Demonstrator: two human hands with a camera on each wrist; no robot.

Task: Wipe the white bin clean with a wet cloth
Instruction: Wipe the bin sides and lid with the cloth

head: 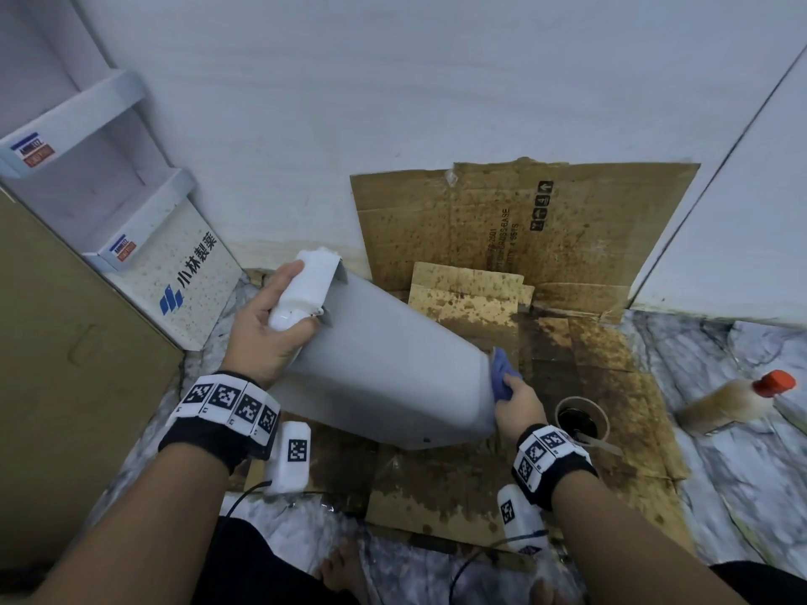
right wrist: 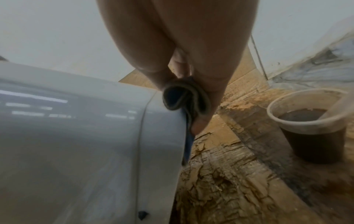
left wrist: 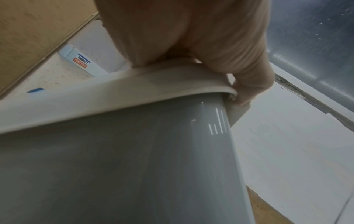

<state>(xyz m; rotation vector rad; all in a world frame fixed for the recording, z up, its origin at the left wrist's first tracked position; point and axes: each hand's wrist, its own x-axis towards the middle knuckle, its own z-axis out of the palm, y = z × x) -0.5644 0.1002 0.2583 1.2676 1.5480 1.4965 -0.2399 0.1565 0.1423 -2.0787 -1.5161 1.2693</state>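
Observation:
The white bin [head: 384,364] lies tilted over stained cardboard, its top end up and to the left, its base to the right. My left hand [head: 266,329] grips the bin's white top rim [left wrist: 122,91], with the fingers curled under its edge. At the bin's base, my right hand [head: 517,403] holds a folded blue cloth [head: 502,373] and presses it against the bottom face. In the right wrist view the cloth [right wrist: 186,100] sits pinched between fingers and bin [right wrist: 76,136].
Wet, brown-stained cardboard [head: 567,342] covers the floor and leans on the wall. A plastic cup of dark liquid [head: 578,419] stands just right of my right hand. A bottle with a red cap [head: 738,401] lies farther right. A white display stand [head: 131,238] is at left.

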